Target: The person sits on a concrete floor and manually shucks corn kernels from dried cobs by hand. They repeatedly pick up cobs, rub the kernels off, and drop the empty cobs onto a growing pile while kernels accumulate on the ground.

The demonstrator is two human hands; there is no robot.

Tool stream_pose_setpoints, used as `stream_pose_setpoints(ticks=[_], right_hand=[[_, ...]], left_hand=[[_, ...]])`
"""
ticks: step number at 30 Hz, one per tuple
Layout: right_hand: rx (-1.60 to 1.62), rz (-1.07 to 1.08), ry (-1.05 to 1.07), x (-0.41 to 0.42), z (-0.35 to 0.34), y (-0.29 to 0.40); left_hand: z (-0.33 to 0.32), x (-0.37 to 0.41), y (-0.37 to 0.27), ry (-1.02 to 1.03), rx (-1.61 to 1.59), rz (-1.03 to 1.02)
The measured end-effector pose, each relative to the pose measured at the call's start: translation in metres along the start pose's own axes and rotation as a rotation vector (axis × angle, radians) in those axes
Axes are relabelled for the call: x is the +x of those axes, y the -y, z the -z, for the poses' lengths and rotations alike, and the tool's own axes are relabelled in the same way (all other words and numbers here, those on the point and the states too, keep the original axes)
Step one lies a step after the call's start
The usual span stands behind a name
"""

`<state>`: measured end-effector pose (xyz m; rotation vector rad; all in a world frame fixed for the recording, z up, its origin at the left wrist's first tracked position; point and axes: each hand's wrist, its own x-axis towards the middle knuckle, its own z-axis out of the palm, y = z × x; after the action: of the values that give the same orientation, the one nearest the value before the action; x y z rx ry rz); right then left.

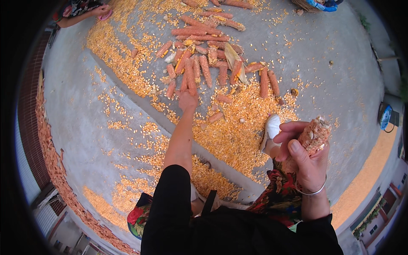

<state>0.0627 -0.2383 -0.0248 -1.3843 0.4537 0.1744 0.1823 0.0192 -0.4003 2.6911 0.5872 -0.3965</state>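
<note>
My left hand (188,101) reaches forward over the concrete, its fingers at the lower end of a reddish corncob (190,76) in the pile; whether they close on it is hard to see. Raised at the right, my right hand (306,153) is closed around a bare, rough corncob (315,134). Many stripped cobs lie ahead, and a few, such as one partly shelled cob (185,59), keep rows of yellow kernels. A dry husk (234,60) lies among them. Loose corn kernels (236,140) are spread thickly between my hands and my feet.
Another person's hand (101,11) is at the upper left, by a pink ring-shaped thing (105,15). A basket (307,5) stands at the top right. My white shoe (272,126) rests beside the kernels. A raised concrete ledge (127,95) runs diagonally. Heaped cobs (57,162) line the left edge.
</note>
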Motion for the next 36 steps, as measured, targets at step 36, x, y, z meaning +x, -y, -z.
stream_pose_setpoints(ticks=[36], right_hand=[[-0.033,0.039,-0.024,0.001,0.008,0.005]], left_hand=[[0.066,0.054,0.1,0.267,0.319,-0.547]])
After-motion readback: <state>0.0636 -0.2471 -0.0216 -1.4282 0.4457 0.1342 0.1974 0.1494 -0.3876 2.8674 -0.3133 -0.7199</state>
